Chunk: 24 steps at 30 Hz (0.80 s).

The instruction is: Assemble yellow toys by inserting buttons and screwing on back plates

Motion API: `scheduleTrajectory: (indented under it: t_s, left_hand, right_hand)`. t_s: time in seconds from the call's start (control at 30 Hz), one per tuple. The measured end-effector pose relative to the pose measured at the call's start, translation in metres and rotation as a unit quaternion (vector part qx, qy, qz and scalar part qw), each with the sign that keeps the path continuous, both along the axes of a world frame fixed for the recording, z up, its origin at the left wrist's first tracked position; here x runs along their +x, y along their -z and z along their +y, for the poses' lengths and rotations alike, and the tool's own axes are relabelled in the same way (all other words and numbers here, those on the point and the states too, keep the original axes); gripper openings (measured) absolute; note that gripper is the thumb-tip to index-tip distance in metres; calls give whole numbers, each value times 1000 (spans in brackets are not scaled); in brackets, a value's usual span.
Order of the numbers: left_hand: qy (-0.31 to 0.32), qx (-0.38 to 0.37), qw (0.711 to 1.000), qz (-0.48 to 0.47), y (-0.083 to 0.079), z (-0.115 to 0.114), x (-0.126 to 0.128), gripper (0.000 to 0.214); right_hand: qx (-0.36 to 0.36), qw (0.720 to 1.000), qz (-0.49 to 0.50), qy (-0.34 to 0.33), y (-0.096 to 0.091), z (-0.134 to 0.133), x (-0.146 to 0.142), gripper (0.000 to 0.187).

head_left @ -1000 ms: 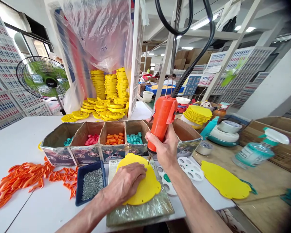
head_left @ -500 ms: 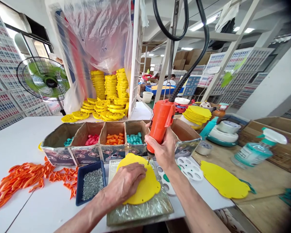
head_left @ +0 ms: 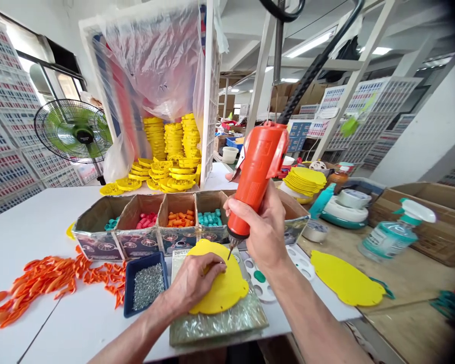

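Note:
My right hand [head_left: 267, 230] is wrapped round an orange-red electric screwdriver [head_left: 255, 174], held tilted with its bit pointing down. The bit's tip is close to the upper right of a yellow plastic plate [head_left: 227, 293]; whether it touches is unclear. My left hand [head_left: 197, 278] rests on that plate, thumb and forefinger pinched near the bit. Anything between those fingertips is too small to make out. Under the plate lies a plastic-wrapped block [head_left: 220, 328]. A dark blue tray [head_left: 129, 290] of small metal screws [head_left: 148, 286] stands left of it.
Behind the block runs a row of cardboard bins [head_left: 138, 243] with coloured small parts. Orange pieces [head_left: 41, 280] lie left. At right are another yellow plate [head_left: 347, 278], a spray bottle [head_left: 390, 235] and tape rolls [head_left: 314, 230]. The screwdriver's black cable [head_left: 307, 81] hangs overhead.
The screwdriver has risen and its bit has shifted slightly left on the view. My left hand has drawn back from lying flat into a pinch. The camera view has shifted a little.

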<state>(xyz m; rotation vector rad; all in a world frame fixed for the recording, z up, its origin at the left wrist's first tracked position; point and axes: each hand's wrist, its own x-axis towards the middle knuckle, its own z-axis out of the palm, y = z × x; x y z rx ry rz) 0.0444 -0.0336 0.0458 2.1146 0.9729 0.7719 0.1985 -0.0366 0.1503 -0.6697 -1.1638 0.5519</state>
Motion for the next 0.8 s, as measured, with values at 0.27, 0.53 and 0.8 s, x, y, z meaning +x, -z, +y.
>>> scheduleTrajectory:
  t_s: [0.27,0.53,0.8]
  left_hand:
    - [12,-1,999,34,-10,-3,0,21]
    - [9,-2,999,31,-5,-1,-1,18]
    - [-8,-7,1000,-5,-1,-2,1,14]
  right_hand:
    - [1,999,2,-35,3,-1,-9,37]
    - [-26,999,-6,-35,9,-2,-9,42]
    - [-29,999,-3,-32,13,-4,-6,51]
